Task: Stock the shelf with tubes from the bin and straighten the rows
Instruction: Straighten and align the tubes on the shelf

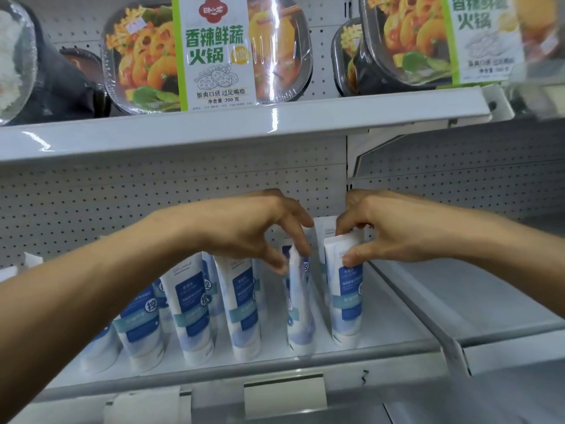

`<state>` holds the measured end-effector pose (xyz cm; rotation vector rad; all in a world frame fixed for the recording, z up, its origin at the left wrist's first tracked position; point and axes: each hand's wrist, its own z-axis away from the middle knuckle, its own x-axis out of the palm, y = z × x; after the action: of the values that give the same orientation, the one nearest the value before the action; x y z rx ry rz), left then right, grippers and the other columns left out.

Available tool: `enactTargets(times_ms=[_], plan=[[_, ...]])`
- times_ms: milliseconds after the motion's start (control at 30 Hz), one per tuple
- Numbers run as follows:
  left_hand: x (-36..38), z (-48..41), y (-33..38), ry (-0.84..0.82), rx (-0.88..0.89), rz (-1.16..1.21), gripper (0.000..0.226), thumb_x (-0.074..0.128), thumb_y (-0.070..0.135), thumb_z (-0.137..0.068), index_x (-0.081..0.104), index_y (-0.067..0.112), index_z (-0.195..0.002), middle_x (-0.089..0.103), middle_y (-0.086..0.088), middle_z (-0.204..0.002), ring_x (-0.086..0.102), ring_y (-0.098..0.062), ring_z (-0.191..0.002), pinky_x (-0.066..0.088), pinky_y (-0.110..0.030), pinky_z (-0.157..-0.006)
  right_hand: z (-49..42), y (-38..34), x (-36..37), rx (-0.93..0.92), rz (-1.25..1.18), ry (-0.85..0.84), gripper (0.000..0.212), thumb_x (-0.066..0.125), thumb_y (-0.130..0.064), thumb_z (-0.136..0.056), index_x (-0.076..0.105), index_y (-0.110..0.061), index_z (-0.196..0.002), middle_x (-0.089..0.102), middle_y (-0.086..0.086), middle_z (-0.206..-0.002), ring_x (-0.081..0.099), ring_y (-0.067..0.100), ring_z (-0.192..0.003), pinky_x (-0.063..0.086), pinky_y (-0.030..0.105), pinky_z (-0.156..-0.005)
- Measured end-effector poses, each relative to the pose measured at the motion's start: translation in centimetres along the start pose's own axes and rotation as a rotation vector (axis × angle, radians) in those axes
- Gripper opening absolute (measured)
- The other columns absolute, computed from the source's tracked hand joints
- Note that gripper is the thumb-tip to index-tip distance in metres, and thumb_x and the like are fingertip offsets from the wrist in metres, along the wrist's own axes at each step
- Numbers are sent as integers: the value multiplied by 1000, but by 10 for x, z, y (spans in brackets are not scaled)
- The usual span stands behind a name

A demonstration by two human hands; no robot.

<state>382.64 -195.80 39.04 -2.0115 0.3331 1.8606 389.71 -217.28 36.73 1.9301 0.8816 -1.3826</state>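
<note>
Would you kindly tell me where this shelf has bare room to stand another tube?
Bare white metal shelf floor lies right of the white-and-blue plastic tube the right hand pinches, up to the bay's edge. Beyond the left hand's turned tube, leftward tubes crowd closely.

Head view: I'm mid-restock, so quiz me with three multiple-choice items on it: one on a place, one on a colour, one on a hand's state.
1. The right-hand tube, gripped by the right hand, stands: A at the front row's right end; B on the upper shelf; C lying flat.
2. The shelved tubes carry label panels coloured: A red; B blue; C black.
3. The left hand: A hangs idle; B pinches the blurred tube; C presses the shelf edge.
Key: 1A, no tube stands to its right; 2B, blue panels on white bodies; 3B, thumb and fingers close on its top.
</note>
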Motion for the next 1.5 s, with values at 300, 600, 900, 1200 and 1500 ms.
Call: enactTargets(times_ms=[300, 600, 900, 1200, 1500], plan=[[15, -13, 9, 15, -86, 102, 21, 72, 36, -84, 67, 28, -103, 69, 14, -98, 62, -1, -86, 54, -28, -79, -4, 8, 23, 46, -450, -58, 13, 76, -24, -80, 64, -21, -83, 70, -7, -80, 65, 9, -68, 58, 30, -60], [26, -23, 9, 53, -209, 237, 15, 79, 26, -79, 67, 18, -85, 72, 4, -79, 69, -10, -60, 57, -21, -55, -11, 18, 31, 44, -613, -64, 11, 77, -16, -80, 67, -18, -85, 73, -4, -84, 70, 10, -75, 60, 30, -65], [34, -30, 0, 122, -302, 364, 16, 81, 24, -76, 70, 16, -85, 73, 5, -79, 71, -11, -62, 61, -27, -60, -17, 22, 34, 65, -638, -52, 12, 77, -13, -80, 68, -17, -87, 73, -6, -83, 69, 3, -71, 55, 22, -60], [33, -37, 2, 97, -326, 329, 21, 81, 31, -75, 70, 20, -90, 72, 8, -80, 63, -3, -57, 48, -14, -48, -20, 23, 34, 79, -646, -49, 13, 77, -12, -80, 67, -18, -85, 70, -8, -75, 66, 0, -64, 54, 20, -58], [31, -36, 1, 76, -310, 344, 15, 80, 26, -77, 66, 24, -83, 68, 13, -73, 62, 1, -51, 45, -12, -46, -20, 27, 33, 61, -637, -29, 16, 77, -9, -79, 68, -17, -88, 71, -10, -77, 68, 8, -70, 60, 32, -65]])
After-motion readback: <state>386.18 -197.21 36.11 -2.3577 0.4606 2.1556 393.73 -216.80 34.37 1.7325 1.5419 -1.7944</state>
